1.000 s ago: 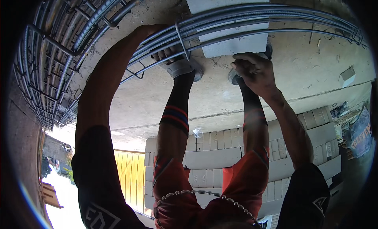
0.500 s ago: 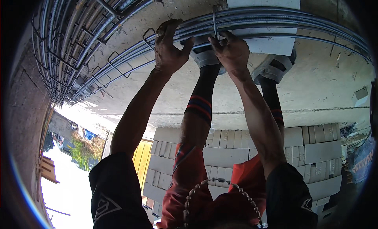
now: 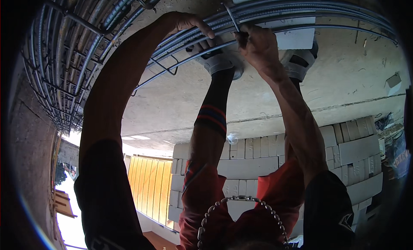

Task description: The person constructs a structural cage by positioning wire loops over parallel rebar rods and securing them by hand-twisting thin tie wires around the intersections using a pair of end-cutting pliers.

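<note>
A bundle of long steel reinforcing bars [image 3: 292,16] curves across the top of the view. A bent steel stirrup [image 3: 232,17] stands around them near the middle and leans to the left. My right hand [image 3: 261,45] is closed at the lower end of this stirrup, its thumb and fingers pinched together. To its left, my left hand [image 3: 188,22] reaches over the bundle, with fingers bent down around the bars; part of its grip is hidden behind them. Another stirrup [image 3: 173,66] hangs from the bars below my left hand.
A rusty, dense stack of tied rebar cages [image 3: 64,47] fills the upper left. My shoes [image 3: 221,63] are on the concrete floor [image 3: 340,78], beside a pale board [image 3: 297,38] under the bars. Stacked grey blocks [image 3: 254,166] stand below, near a yellow panel [image 3: 150,181].
My left hand has shifted along the bars toward my right hand, its elbow swinging outward. The stirrup has tipped from upright to leaning left. My right hand has stayed beside it.
</note>
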`<action>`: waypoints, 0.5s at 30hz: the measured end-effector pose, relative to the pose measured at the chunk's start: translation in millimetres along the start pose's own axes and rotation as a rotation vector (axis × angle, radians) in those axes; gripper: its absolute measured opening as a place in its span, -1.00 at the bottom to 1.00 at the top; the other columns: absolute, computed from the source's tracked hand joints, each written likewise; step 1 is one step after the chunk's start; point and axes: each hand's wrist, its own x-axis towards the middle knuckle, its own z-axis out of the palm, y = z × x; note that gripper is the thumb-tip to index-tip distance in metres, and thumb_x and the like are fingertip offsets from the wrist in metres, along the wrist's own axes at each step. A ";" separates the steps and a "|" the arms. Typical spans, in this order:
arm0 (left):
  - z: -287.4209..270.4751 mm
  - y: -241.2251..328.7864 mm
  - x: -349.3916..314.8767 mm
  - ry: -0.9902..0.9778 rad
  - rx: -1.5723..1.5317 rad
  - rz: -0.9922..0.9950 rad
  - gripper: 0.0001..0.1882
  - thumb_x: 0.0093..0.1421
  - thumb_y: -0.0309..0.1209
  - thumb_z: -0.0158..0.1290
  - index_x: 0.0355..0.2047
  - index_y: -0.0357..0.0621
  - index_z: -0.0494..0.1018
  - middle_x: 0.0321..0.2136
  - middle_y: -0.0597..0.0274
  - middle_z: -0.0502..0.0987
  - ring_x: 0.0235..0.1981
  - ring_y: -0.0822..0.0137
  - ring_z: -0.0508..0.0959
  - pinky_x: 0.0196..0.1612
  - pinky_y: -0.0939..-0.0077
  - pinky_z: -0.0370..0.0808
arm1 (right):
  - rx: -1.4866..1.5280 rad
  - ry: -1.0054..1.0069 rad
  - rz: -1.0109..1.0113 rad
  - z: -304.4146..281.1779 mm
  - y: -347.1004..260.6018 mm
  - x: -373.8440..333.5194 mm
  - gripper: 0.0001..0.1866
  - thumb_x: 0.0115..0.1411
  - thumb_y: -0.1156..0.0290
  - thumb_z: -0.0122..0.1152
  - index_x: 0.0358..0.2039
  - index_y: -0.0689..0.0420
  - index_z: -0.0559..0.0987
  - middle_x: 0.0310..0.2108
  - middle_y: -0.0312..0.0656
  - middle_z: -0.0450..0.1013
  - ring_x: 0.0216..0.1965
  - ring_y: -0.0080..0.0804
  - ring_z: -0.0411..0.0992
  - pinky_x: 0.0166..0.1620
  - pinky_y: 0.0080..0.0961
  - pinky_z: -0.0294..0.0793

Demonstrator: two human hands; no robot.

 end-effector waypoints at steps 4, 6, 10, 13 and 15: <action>21.2 -7.4 0.9 0.236 0.336 0.178 -0.48 -0.21 -0.14 0.21 -0.23 -0.15 0.54 -0.31 0.11 0.57 -0.34 0.28 0.55 -0.18 0.37 0.46 | -0.001 0.115 -0.069 -0.9 -5.8 -8.4 -0.91 -0.05 0.46 0.21 -0.58 0.20 0.51 -0.64 -0.01 0.45 -0.57 -0.10 0.48 -0.46 -0.31 0.47; 11.1 -0.4 -6.4 -0.006 0.121 0.015 -0.49 -0.22 -0.12 0.21 -0.26 -0.16 0.54 -0.30 0.10 0.56 -0.32 0.28 0.55 -0.20 0.35 0.48 | -0.015 0.105 -0.063 -11.6 -11.5 -2.9 -0.90 -0.05 0.46 0.21 -0.59 0.19 0.50 -0.64 -0.02 0.44 -0.57 -0.09 0.48 -0.45 -0.30 0.48; 25.1 -4.0 -6.5 0.085 0.145 0.101 -0.49 -0.22 -0.09 0.21 -0.29 -0.17 0.54 -0.31 0.08 0.56 -0.32 0.27 0.56 -0.21 0.36 0.47 | -0.086 0.128 -0.069 -31.1 -13.4 -11.4 -0.89 -0.04 0.49 0.20 -0.62 0.18 0.47 -0.67 -0.06 0.42 -0.61 -0.12 0.44 -0.51 -0.36 0.43; 28.5 -7.2 -7.1 0.116 0.173 0.080 -0.48 -0.22 -0.06 0.20 -0.29 -0.17 0.54 -0.31 0.09 0.56 -0.30 0.26 0.56 -0.19 0.36 0.47 | -0.076 0.191 -0.211 -42.5 -5.6 -6.0 -0.88 0.00 0.50 0.20 -0.62 0.19 0.47 -0.71 -0.08 0.39 -0.65 -0.16 0.42 -0.55 -0.40 0.38; 23.9 -6.8 -6.8 0.036 0.175 0.097 -0.48 -0.21 -0.07 0.20 -0.29 -0.17 0.54 -0.31 0.10 0.56 -0.29 0.26 0.56 -0.17 0.35 0.48 | 0.134 0.077 0.008 -48.2 -8.7 -9.5 -0.88 0.02 0.46 0.22 -0.60 0.18 0.52 -0.70 -0.09 0.42 -0.66 -0.19 0.41 -0.55 -0.41 0.37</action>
